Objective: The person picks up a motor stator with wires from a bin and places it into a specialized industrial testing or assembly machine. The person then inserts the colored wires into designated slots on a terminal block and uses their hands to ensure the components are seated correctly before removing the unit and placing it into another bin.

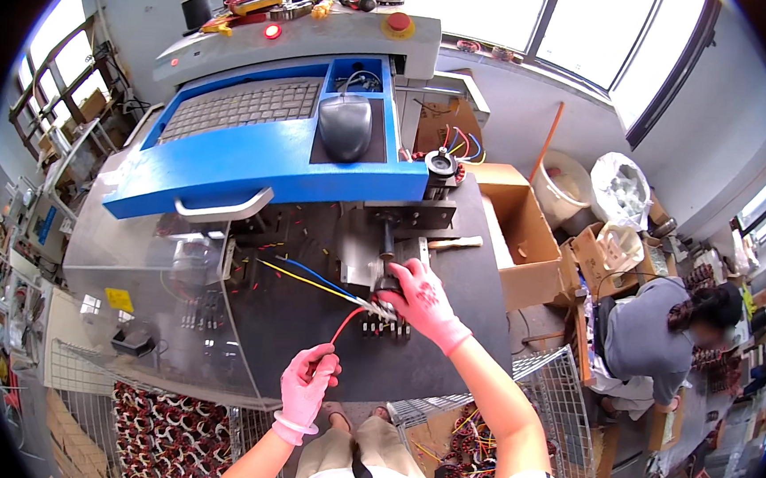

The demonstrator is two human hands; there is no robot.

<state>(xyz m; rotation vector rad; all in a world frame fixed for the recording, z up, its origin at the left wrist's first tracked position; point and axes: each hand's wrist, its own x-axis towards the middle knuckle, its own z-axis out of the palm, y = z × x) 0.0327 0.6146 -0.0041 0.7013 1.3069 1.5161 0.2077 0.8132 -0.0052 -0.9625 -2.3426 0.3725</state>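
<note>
Both my hands wear pale pink gloves. My left hand [306,383] pinches the end of a red wire [347,323], which curves up toward my right hand. My right hand [428,306] is closed around a dark round part [387,285] below an upright black rod [387,238]; the fingers hide much of the part. A yellow wire [305,280] and a blue wire [317,272] run out leftward from the same spot. Just below my right hand stands a row of small terminals [386,329] on the dark worktop [304,358].
A blue keyboard drawer [291,157] with a black mouse [344,128] overhangs the worktop. A clear guard panel [165,304] stands left. Wire baskets of wound stators [169,437] sit below. Right are a cardboard box [519,226] and a person [652,333] bent over.
</note>
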